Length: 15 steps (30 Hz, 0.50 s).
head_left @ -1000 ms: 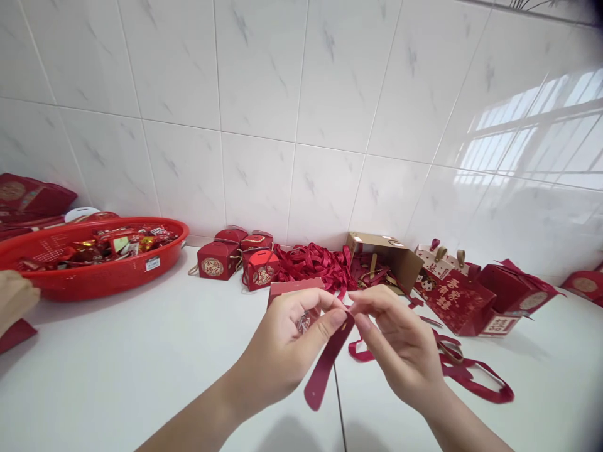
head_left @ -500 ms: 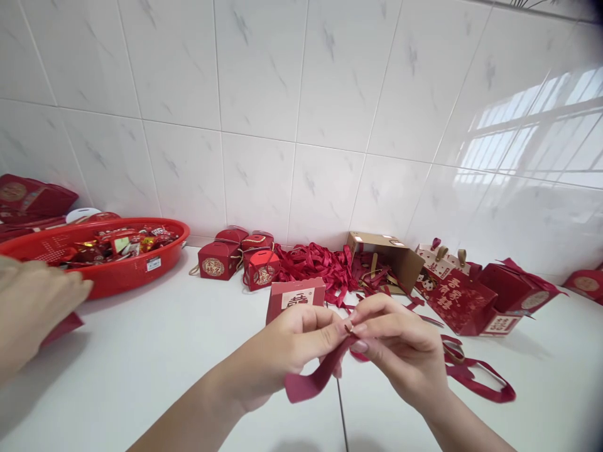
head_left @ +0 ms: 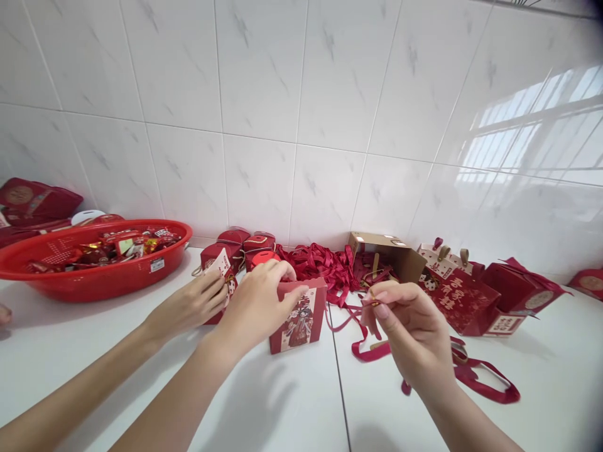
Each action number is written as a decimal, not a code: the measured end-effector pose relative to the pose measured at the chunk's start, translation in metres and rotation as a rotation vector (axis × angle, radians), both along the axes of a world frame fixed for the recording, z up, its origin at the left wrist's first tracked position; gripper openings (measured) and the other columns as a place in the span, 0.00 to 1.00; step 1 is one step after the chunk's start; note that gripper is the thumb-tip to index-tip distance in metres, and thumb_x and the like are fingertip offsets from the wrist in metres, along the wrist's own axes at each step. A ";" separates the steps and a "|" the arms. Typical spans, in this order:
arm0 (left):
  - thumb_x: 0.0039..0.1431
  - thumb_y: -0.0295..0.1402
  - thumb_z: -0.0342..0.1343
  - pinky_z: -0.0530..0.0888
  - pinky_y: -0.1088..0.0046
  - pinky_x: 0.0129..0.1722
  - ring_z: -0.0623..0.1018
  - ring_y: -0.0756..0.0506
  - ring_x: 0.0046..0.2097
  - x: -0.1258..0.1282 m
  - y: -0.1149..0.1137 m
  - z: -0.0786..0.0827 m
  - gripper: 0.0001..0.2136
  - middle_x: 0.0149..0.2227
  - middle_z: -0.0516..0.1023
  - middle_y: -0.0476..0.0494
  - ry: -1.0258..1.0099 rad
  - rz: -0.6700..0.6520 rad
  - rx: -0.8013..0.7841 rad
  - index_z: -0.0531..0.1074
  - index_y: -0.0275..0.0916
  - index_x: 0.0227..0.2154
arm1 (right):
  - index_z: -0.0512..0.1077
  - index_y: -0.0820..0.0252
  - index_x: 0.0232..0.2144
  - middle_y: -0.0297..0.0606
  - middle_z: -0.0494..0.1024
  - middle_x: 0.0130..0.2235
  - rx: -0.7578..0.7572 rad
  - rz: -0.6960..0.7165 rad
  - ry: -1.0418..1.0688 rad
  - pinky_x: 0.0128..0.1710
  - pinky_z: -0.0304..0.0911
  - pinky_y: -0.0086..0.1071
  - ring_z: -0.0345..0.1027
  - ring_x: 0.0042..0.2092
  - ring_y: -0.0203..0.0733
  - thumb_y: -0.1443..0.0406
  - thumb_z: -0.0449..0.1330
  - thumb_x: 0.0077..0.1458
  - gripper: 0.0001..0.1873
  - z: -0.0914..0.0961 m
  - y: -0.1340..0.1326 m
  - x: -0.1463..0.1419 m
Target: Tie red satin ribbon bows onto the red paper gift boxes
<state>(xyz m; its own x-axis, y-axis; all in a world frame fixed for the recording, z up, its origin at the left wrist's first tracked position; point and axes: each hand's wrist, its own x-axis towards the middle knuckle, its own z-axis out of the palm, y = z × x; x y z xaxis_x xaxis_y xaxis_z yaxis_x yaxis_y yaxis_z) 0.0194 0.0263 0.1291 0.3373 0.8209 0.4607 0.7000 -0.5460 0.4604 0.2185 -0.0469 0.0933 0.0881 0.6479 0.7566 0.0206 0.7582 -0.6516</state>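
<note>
My left hand [head_left: 257,306] is closed over the top edge of an upright red gift box [head_left: 301,323] printed with a cartoon couple, standing on the white counter [head_left: 282,408]. My right hand [head_left: 407,336] is to the box's right. Its thumb and forefinger pinch the end of a dark red ribbon [head_left: 367,348] with a small gold bit at the fingertips; the ribbon hangs in a loop to the counter. Another person's hand [head_left: 191,307] reaches in from the left and holds a small red box with a white flap [head_left: 219,270] just beside my left hand.
A red plastic basket [head_left: 94,279] of wrapped sweets sits at the left. Small finished red boxes [head_left: 257,243], a heap of red ribbons [head_left: 320,260], an open cardboard box [head_left: 391,251] and red gift bags [head_left: 466,298] line the tiled wall. More ribbon [head_left: 485,380] lies at the right.
My left hand let go of the ribbon and moved up onto the red box. My right hand kept the ribbon and lifted slightly. The other person's hand came in from the far left holding a small box.
</note>
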 end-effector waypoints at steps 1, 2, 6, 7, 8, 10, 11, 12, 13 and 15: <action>0.54 0.38 0.54 0.67 0.66 0.36 0.74 0.39 0.40 -0.002 0.006 -0.004 0.07 0.38 0.75 0.44 0.010 0.001 -0.006 0.68 0.42 0.32 | 0.71 0.53 0.37 0.34 0.70 0.37 -0.008 0.021 0.010 0.26 0.65 0.23 0.68 0.30 0.29 0.72 0.56 0.59 0.09 0.000 0.000 0.001; 0.53 0.38 0.56 0.68 0.66 0.35 0.74 0.38 0.40 -0.003 0.013 -0.010 0.08 0.40 0.75 0.43 0.017 -0.002 -0.027 0.68 0.42 0.34 | 0.71 0.53 0.37 0.33 0.70 0.37 -0.016 0.046 0.001 0.26 0.65 0.24 0.68 0.29 0.29 0.72 0.56 0.59 0.09 0.001 -0.001 0.002; 0.51 0.36 0.58 0.71 0.68 0.33 0.77 0.39 0.40 -0.004 0.035 -0.030 0.14 0.40 0.77 0.43 -0.087 -0.058 -0.153 0.68 0.44 0.42 | 0.73 0.52 0.38 0.34 0.73 0.34 0.021 0.105 -0.176 0.27 0.66 0.28 0.68 0.31 0.34 0.74 0.57 0.57 0.12 0.002 -0.001 0.005; 0.50 0.36 0.59 0.72 0.68 0.35 0.77 0.39 0.41 -0.004 0.038 -0.032 0.18 0.40 0.77 0.44 -0.133 -0.066 -0.167 0.68 0.44 0.45 | 0.73 0.51 0.38 0.35 0.74 0.32 0.051 0.102 -0.227 0.29 0.67 0.29 0.68 0.33 0.35 0.74 0.57 0.57 0.12 0.002 0.000 0.006; 0.50 0.36 0.60 0.72 0.68 0.36 0.77 0.39 0.42 -0.003 0.039 -0.032 0.22 0.41 0.77 0.43 -0.177 -0.074 -0.177 0.66 0.45 0.49 | 0.74 0.51 0.38 0.35 0.75 0.32 0.077 0.080 -0.265 0.32 0.67 0.31 0.69 0.35 0.37 0.74 0.58 0.56 0.13 0.002 0.001 0.007; 0.49 0.36 0.61 0.73 0.68 0.38 0.77 0.40 0.43 -0.001 0.035 -0.027 0.30 0.40 0.77 0.44 -0.244 -0.116 -0.187 0.60 0.46 0.56 | 0.75 0.50 0.36 0.37 0.76 0.40 0.103 -0.022 -0.309 0.41 0.67 0.36 0.69 0.44 0.41 0.73 0.60 0.54 0.12 0.002 0.004 0.008; 0.49 0.35 0.61 0.74 0.69 0.38 0.78 0.41 0.41 0.000 0.029 -0.023 0.33 0.38 0.78 0.45 -0.276 -0.157 -0.197 0.57 0.46 0.59 | 0.76 0.50 0.34 0.38 0.74 0.47 0.095 -0.089 -0.316 0.48 0.64 0.40 0.66 0.50 0.44 0.72 0.61 0.54 0.10 0.002 0.006 0.008; 0.49 0.34 0.62 0.74 0.69 0.37 0.78 0.42 0.40 0.002 0.022 -0.018 0.36 0.36 0.78 0.46 -0.322 -0.211 -0.209 0.54 0.47 0.61 | 0.76 0.51 0.32 0.38 0.69 0.54 0.076 -0.149 -0.316 0.54 0.60 0.44 0.61 0.57 0.47 0.71 0.62 0.53 0.08 0.001 0.007 0.007; 0.49 0.32 0.62 0.75 0.70 0.37 0.78 0.43 0.39 0.004 0.014 -0.013 0.37 0.35 0.78 0.48 -0.378 -0.266 -0.214 0.52 0.48 0.62 | 0.76 0.51 0.31 0.36 0.62 0.60 0.049 -0.187 -0.310 0.58 0.54 0.47 0.53 0.62 0.50 0.70 0.63 0.52 0.06 0.001 0.009 0.007; 0.49 0.30 0.63 0.75 0.71 0.39 0.78 0.45 0.38 0.009 -0.005 -0.006 0.33 0.35 0.78 0.48 -0.487 -0.345 -0.172 0.58 0.48 0.59 | 0.76 0.52 0.30 0.33 0.54 0.65 -0.007 -0.171 -0.278 0.61 0.47 0.51 0.44 0.66 0.53 0.68 0.63 0.53 0.04 0.000 0.009 0.004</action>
